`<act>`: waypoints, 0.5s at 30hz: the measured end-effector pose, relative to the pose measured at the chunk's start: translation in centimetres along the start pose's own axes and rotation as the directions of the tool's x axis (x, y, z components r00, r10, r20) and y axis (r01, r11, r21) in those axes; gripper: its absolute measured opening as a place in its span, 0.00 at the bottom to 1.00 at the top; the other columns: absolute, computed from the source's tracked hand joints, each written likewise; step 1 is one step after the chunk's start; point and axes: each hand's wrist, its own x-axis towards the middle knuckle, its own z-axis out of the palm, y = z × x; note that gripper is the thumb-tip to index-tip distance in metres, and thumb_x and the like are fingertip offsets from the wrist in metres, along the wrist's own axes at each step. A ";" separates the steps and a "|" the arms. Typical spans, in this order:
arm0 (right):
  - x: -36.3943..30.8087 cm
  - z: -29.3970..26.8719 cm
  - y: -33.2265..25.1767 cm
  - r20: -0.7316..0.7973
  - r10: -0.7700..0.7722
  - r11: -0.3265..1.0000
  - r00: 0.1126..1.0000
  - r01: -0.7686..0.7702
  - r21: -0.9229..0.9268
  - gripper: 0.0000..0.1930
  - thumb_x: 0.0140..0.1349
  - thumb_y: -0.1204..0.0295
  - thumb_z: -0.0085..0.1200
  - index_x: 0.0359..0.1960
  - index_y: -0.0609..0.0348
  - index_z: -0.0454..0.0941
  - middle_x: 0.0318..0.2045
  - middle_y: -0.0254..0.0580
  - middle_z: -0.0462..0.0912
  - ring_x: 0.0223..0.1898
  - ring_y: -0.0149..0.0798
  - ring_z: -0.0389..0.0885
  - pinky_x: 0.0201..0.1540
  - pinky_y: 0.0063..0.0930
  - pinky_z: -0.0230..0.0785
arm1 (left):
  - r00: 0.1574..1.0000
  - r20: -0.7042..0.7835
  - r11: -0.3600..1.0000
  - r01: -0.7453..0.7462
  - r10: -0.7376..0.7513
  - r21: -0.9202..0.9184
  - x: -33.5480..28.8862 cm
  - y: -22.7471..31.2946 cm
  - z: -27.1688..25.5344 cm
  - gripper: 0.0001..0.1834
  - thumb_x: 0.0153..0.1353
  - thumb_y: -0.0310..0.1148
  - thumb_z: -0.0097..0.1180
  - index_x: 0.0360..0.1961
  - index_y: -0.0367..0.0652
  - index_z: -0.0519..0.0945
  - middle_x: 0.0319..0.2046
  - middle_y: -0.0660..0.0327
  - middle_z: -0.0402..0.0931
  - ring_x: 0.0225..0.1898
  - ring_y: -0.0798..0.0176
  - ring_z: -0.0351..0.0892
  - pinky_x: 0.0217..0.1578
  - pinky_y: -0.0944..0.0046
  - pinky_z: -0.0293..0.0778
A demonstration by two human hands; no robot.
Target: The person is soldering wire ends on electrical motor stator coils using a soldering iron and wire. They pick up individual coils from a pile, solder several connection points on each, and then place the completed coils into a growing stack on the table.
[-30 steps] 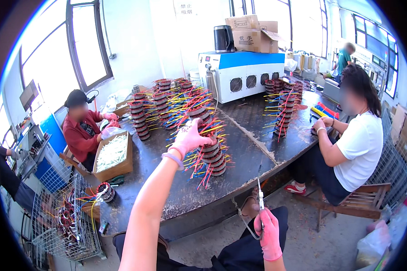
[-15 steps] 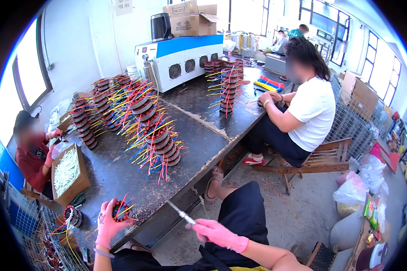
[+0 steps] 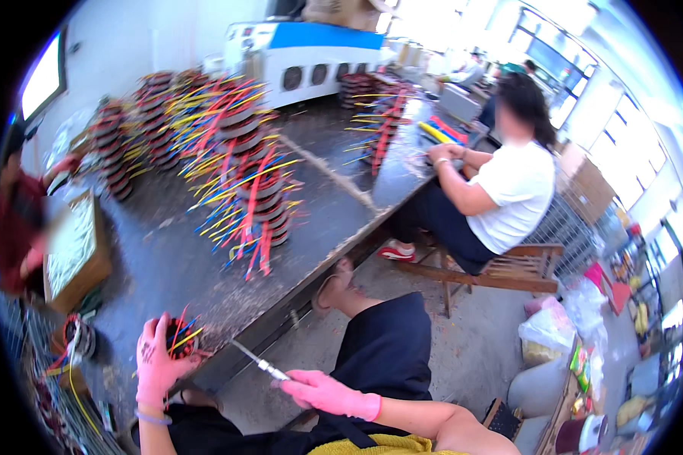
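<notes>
Left hand (image 3: 155,366), pink-gloved, closed around a coil (image 3: 180,338) at the near table edge, fingers wrapped about its round body. Coloured wires sprouting from the coil's top, fanning up and away from the palm, red and yellow among them. Right hand (image 3: 320,392), also gloved, gripped shut on the handle of a tool (image 3: 256,362). Long axis of the tool slanting up and to the left, slim metal tip aimed toward the coil, stopping just short of the left hand.

Beyond the left hand, a dark, worn table (image 3: 197,250) running away toward the far wall. Ahead of both hands, stacks (image 3: 258,197) of more coils bristling with coloured wires. Left of the left hand, a wooden box (image 3: 72,250) and a wire basket (image 3: 38,379). Past the right hand, a seated person (image 3: 501,189) in a white shirt on a wooden bench (image 3: 508,269), hands on the table. At the far end, a white and blue machine (image 3: 311,57); bright windows all round; concrete floor (image 3: 470,356) below.
</notes>
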 end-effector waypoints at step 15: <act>-1.2 1.3 1.0 -0.074 0.166 0.984 0.983 -0.170 -0.046 0.18 0.74 0.64 0.46 0.58 0.63 0.74 0.20 0.23 0.66 0.22 0.20 0.59 0.25 0.16 0.51 | 0.991 0.135 0.994 0.012 0.003 -0.111 -0.1 -0.3 -2.0 0.52 0.36 0.45 0.76 0.65 0.42 0.67 0.58 0.47 0.70 0.57 0.42 0.72 0.58 0.53 0.69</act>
